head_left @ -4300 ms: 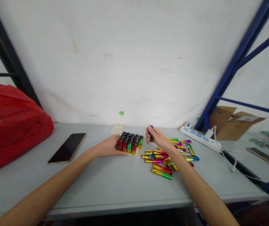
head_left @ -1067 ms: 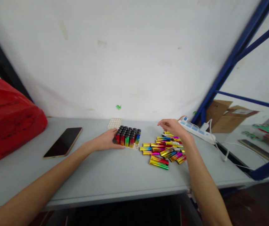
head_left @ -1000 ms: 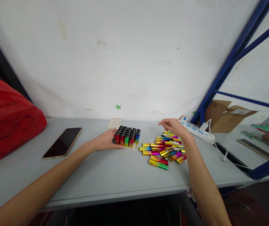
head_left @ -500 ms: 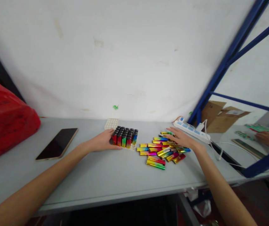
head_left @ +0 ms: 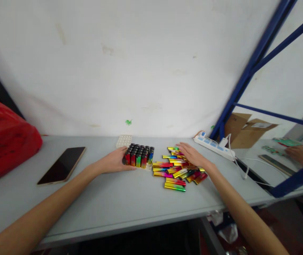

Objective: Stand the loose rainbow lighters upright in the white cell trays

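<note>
My left hand is wrapped round the left side of a block of shiny coloured tubes with black tops. These tubes stand upright in tight rows in a pale holed tray, whose right front corner shows unfilled. Over on the right, my right hand lies with fingers stretched out across the back right of a loose pile of similar shiny tubes, coloured yellow, red, green and blue. Its fingers touch or hover just over the pile; what is under the palm is hidden.
A second pale holed tray lies behind the block, near the wall. To the left are a phone and a red plastic bag. A white power strip, a blue metal frame and another person's hand are at the right.
My right hand has moved left over the pile, and the tubes at its back have shifted left with it. My left hand keeps its hold; the view has turned slightly.
</note>
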`<act>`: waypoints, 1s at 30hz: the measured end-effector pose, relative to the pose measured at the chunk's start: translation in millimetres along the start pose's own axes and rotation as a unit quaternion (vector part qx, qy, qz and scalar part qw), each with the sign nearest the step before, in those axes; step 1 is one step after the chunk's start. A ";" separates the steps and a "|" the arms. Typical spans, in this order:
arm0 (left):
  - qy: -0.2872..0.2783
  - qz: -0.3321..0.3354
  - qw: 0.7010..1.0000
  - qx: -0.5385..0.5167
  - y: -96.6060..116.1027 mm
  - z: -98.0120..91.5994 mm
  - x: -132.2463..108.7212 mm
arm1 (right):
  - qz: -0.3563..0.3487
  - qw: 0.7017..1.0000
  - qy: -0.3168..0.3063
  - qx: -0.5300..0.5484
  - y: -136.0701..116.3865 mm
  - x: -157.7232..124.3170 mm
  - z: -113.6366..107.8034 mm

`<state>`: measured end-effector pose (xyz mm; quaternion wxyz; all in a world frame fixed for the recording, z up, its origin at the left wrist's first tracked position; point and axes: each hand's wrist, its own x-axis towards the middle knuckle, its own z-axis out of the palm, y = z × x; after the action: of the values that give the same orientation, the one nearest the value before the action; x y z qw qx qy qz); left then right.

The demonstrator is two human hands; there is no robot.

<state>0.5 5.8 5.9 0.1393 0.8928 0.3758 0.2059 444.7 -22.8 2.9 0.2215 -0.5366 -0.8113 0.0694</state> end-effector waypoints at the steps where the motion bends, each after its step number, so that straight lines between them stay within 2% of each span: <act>1: -0.001 -0.002 1.000 0.001 1.0 -0.4 -0.1 | 0.006 1.000 0.030 0.001 5.1 1.3 -6.6; 3: -0.004 -0.009 1.000 0.004 3.2 -1.5 -0.2 | 0.021 0.997 0.070 -0.019 19.3 4.3 -19.2; 5: -0.002 -0.012 1.000 0.005 5.3 -2.7 -0.3 | 0.037 0.996 0.066 -0.051 34.2 7.9 -28.2; 8: -0.003 -0.016 1.000 0.006 7.9 -4.2 -0.5 | 0.034 0.997 0.006 -0.072 47.2 14.5 -32.9; 11: -0.010 -0.016 1.000 0.008 9.6 -5.0 -0.4 | 0.034 0.996 -0.050 -0.071 47.8 21.2 -32.9; 14: -0.009 -0.018 1.000 0.013 9.2 -4.6 0.1 | 0.023 0.995 -0.079 -0.056 45.6 24.6 -35.9; 18: -0.008 -0.020 1.000 0.011 6.8 -3.0 0.6 | 0.027 0.999 -0.024 0.020 43.1 20.1 -42.9; 21: -0.006 -0.019 1.000 0.005 6.7 -2.5 0.3 | 0.041 0.986 0.004 0.161 30.4 16.5 -46.1; 23: -0.004 -0.023 1.000 0.003 8.1 -2.8 0.0 | 0.029 0.972 0.016 0.232 13.2 19.4 -47.6; 27: -0.007 -0.036 0.999 0.003 11.4 -4.3 -0.1 | 0.005 0.947 0.092 0.307 -31.8 40.8 -48.8; 30: -0.013 -0.032 0.999 0.006 11.3 -4.8 0.2 | 0.004 0.912 0.136 0.386 -61.4 61.5 -41.9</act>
<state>5.3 -1.3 14.7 0.1450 0.8838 0.4033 0.1879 391.3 1.9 79.3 0.5192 -0.4169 -0.6809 0.3049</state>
